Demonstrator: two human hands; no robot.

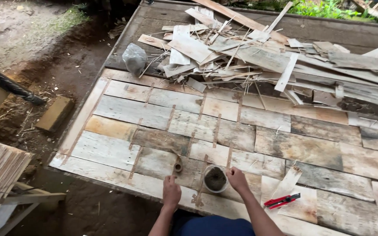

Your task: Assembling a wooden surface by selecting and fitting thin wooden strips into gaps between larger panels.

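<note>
- Outdoors, we see a counter (285,144) of patched wooden boards, scrap wood (263,57) heaped at upper right.
- Our left hand (171,191), lower centre, grips a small brush (178,166).
- Our right hand (237,179) pinches the rim of a round cup (215,178) of dark paste.
- Red cutter (281,200) lies just right.

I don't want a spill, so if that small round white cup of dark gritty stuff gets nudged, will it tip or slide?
The small round white cup looks squat, so probably slides rather than tips. The patchwork wooden board surface is uneven; an edge might catch it.
</note>
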